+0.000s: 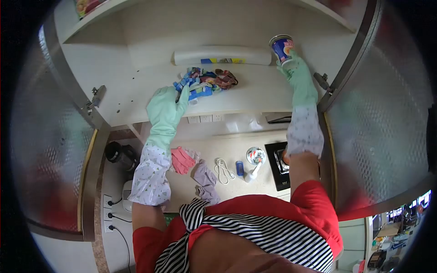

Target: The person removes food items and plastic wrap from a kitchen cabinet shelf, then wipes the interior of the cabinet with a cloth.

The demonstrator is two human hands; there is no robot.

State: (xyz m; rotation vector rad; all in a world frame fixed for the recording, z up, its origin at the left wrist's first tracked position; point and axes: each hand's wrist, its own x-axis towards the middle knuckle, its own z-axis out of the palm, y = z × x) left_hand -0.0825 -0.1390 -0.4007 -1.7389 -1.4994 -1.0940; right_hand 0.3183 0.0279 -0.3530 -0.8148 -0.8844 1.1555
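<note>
Seemingly mid-wipe, the left hand [165,108] grips a patterned rag [218,80] on the cabinet shelf [259,93], upper centre, while the right hand [297,73] clasps an instant-noodle cup [281,47], upper right, best held clear for the next stroke.

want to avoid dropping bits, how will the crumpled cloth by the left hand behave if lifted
Probably floppy: the crumpled cloth lies bunched in loose folds. It seems unlikely to roll, having an irregular outline. Parts could dangle or drop away, since the mixed colours near the left hand may mean several pieces.
</note>
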